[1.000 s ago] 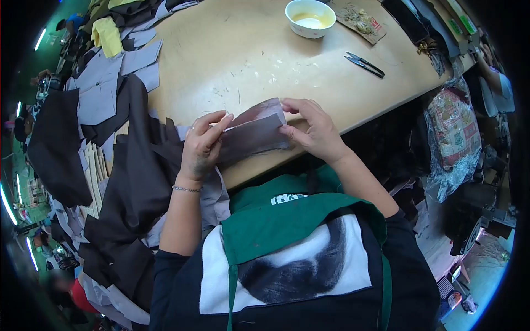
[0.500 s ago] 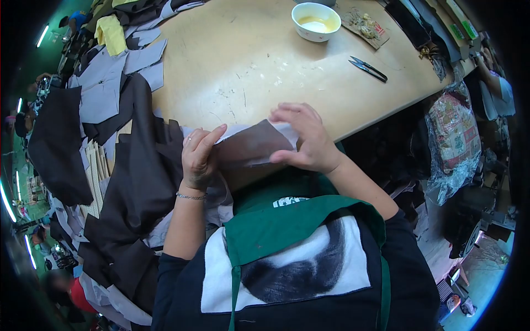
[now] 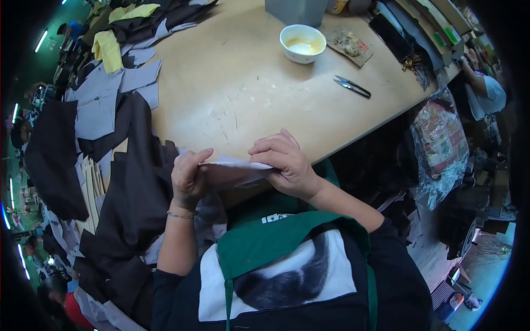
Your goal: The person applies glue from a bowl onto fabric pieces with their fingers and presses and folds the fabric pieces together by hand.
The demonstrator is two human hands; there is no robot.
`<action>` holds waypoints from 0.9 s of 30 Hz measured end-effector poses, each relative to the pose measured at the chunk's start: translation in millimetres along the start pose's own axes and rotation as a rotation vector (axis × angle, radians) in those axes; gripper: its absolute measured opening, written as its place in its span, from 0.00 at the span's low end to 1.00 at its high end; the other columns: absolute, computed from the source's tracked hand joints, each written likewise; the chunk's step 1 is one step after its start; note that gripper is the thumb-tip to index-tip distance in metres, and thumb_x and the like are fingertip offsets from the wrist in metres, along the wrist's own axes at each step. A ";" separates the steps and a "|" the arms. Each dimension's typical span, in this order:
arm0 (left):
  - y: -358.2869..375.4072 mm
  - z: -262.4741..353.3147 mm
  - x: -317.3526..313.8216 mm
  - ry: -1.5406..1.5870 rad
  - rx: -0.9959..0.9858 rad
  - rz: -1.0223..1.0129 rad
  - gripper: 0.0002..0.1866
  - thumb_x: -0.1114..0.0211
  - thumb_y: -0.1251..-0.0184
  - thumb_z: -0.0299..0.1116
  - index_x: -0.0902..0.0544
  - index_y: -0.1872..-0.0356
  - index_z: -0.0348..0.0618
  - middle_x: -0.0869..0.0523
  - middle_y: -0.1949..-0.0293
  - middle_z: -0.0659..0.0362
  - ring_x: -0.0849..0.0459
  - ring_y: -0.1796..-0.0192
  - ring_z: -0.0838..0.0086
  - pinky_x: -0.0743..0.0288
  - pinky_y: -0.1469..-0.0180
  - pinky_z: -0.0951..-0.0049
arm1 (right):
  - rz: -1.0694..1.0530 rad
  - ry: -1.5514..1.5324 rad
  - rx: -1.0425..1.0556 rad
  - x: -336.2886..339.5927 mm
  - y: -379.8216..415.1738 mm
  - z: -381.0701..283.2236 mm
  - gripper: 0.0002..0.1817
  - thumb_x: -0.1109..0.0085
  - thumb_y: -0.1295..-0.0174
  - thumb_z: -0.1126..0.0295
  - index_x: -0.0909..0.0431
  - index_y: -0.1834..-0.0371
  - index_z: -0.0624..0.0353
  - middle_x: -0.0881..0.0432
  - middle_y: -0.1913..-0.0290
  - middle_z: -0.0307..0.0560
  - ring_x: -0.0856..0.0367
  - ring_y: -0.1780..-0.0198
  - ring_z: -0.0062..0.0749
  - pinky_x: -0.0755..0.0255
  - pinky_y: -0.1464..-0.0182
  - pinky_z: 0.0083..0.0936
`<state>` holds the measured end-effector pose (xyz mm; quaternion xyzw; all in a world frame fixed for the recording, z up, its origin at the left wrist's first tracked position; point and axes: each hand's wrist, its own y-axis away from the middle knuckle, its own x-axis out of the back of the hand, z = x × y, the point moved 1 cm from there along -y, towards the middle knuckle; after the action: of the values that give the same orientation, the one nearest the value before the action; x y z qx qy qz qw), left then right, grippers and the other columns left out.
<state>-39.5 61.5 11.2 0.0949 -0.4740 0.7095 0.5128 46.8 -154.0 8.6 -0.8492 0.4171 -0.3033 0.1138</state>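
Between my hands, just off the table's near edge, a brownish piece of fabric (image 3: 229, 175) with a pale underside is stretched and seen nearly edge-on. My left hand (image 3: 189, 179) pinches its left end, wearing a ring and a chain bracelet at the wrist. At the opposite end, my right hand (image 3: 287, 165) grips the fabric, fingers over the top edge and the thumb mostly hidden. Dark brown cloth (image 3: 132, 182) lies heaped right beside my left hand.
On the table (image 3: 193, 83) stand a white bowl (image 3: 302, 44) with yellowish residue and a grey container (image 3: 295, 11). Thread snips (image 3: 352, 86) lie near a cardboard scrap (image 3: 350, 45). Cut grey pieces (image 3: 99, 105) and yellow cloth (image 3: 107, 51) pile up left. A plastic-wrapped bundle (image 3: 441, 140) sits right.
My right hand, spread at the fabric's right end before, has closed on it. The fabric has tilted from showing its broad face to nearly edge-on. The view has shifted slightly.
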 end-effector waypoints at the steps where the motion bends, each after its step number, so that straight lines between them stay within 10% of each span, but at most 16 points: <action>1: -4.5 1.2 4.1 -0.005 0.037 -0.050 0.14 0.35 0.46 0.39 0.18 0.60 0.45 0.25 0.80 0.59 0.25 0.73 0.66 0.38 0.67 0.70 | 0.050 0.008 0.027 2.1 -3.4 -2.1 0.15 0.40 0.59 0.78 0.20 0.65 0.52 0.22 0.65 0.38 0.24 0.59 0.35 0.39 0.42 0.44; 5: -16.6 -16.3 35.0 -0.203 0.277 -0.539 0.12 0.30 0.57 0.43 0.16 0.73 0.48 0.19 0.76 0.60 0.23 0.72 0.64 0.34 0.65 0.68 | 0.150 0.044 0.171 22.6 -14.8 -2.7 0.19 0.50 0.65 0.84 0.22 0.64 0.62 0.27 0.77 0.48 0.30 0.74 0.41 0.34 0.63 0.33; 8: 9.3 -49.3 49.8 -0.268 0.292 -0.545 0.05 0.32 0.54 0.34 0.16 0.73 0.50 0.17 0.71 0.62 0.22 0.65 0.66 0.30 0.61 0.66 | 0.217 0.141 0.173 28.8 -14.0 -1.2 0.20 0.49 0.64 0.84 0.21 0.62 0.63 0.24 0.74 0.49 0.27 0.72 0.43 0.32 0.62 0.33; 12: 34.2 -39.1 57.0 -0.193 0.272 -0.077 0.07 0.38 0.49 0.23 0.22 0.68 0.44 0.17 0.64 0.57 0.21 0.55 0.60 0.33 0.47 0.61 | 0.267 -0.053 0.011 28.6 -3.4 15.4 0.10 0.43 0.44 0.78 0.21 0.58 0.65 0.17 0.62 0.49 0.19 0.60 0.35 0.26 0.56 0.26; 24: 99.3 36.6 148.8 -0.495 0.670 0.076 0.13 0.31 0.49 0.39 0.23 0.81 0.41 0.21 0.79 0.51 0.20 0.74 0.57 0.30 0.73 0.64 | -0.019 -0.227 -0.264 -45.4 10.5 -1.7 0.09 0.49 0.38 0.76 0.23 0.58 0.67 0.21 0.71 0.49 0.25 0.68 0.25 0.30 0.63 0.22; 27: 59.8 22.3 155.9 -0.601 1.009 -0.331 0.16 0.34 0.46 0.46 0.20 0.77 0.41 0.18 0.73 0.50 0.18 0.67 0.55 0.29 0.67 0.59 | -0.092 -0.068 -0.372 -46.8 0.0 10.9 0.12 0.47 0.36 0.65 0.25 0.68 0.65 0.24 0.73 0.61 0.24 0.72 0.49 0.30 0.66 0.32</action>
<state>-167.3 142.2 85.4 0.5947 -0.1822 0.6995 0.3519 31.6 -118.3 -19.7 -0.8834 0.4228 -0.1969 -0.0452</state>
